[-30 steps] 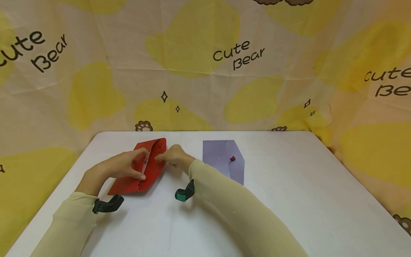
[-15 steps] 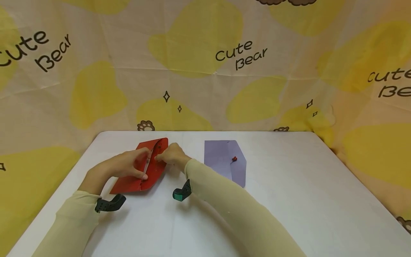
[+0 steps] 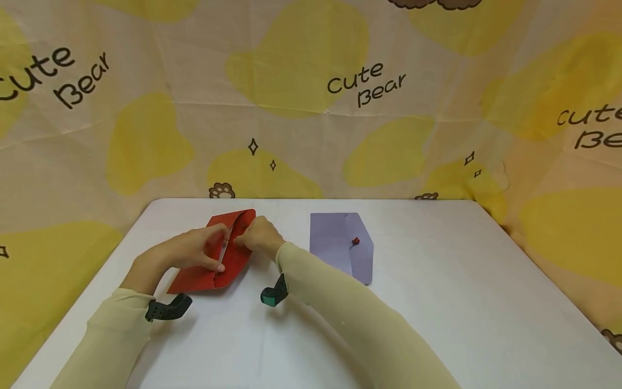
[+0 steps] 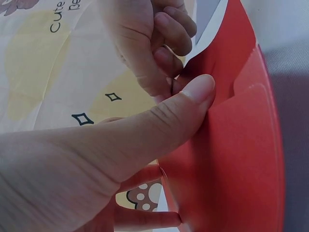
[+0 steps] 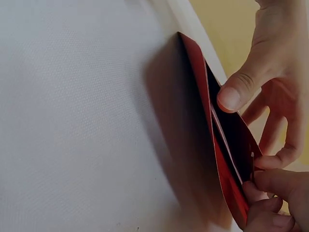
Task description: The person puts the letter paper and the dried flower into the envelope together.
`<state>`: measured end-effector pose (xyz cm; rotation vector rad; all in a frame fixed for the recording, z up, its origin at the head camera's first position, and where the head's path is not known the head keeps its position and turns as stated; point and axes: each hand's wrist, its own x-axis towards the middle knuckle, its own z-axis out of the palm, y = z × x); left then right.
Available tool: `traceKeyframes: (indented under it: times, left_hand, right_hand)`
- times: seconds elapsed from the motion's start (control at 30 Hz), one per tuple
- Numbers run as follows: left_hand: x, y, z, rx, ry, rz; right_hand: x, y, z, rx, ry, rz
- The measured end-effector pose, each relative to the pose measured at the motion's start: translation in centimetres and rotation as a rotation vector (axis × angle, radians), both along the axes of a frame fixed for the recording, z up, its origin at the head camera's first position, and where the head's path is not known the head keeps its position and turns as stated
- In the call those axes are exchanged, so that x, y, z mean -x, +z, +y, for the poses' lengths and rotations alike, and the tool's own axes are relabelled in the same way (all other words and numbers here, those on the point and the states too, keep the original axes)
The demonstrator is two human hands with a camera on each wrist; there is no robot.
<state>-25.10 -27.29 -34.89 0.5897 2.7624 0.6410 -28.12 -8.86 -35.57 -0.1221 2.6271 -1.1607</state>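
Note:
A red envelope (image 3: 191, 280) is propped at a tilt on the left of the white table, its flap side turned to the right. My left hand (image 3: 196, 249) holds the envelope along its opening, thumb and fingers spread apart on it. My right hand (image 3: 262, 236) pinches at the flap with curled fingers; just what lies between those fingertips is hidden. A thin strand (image 5: 252, 164) shows beside them in the right wrist view. Inside the opening runs a pale edge (image 3: 223, 253), like paper. To the right lies a purple envelope (image 3: 330, 237) bearing a small red flower-like piece (image 3: 356, 241).
The white table (image 3: 437, 281) reaches back to a cloth (image 3: 291, 124) printed with yellow patches and lettering. My right forearm (image 3: 350, 302) passes in front of the purple envelope's near part. Dark wrist devices (image 3: 168, 308) sit on both wrists.
The view has shifted slightly. My right hand has slid a little left and away along the flap, now covering a dark spot near its top. My left hand keeps its hold.

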Motion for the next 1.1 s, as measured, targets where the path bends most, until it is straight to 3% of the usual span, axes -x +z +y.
traceKeyframes:
  times: [0.17,0.57,0.9,1.1]
  left_hand:
    - [-0.1,0.1,0.1,0.002,0.006,-0.006]
    - [0.2,-0.1,0.1,0.016,-0.005,0.001]
    - [0.1,-0.1,-0.1,0.013,-0.012,0.006]
    - [0.0,0.0,0.0,0.008,-0.004,-0.008]
  right_hand:
    - [0.1,0.0,-0.1,-0.046,0.025,0.021]
    - [0.8,-0.3,0.2,0.022,0.048,-0.003]
    - [0.8,-0.2,0.7,0.041,0.012,0.040]
    - [0.6,0.1,1.7,0.109,0.008,0.028]
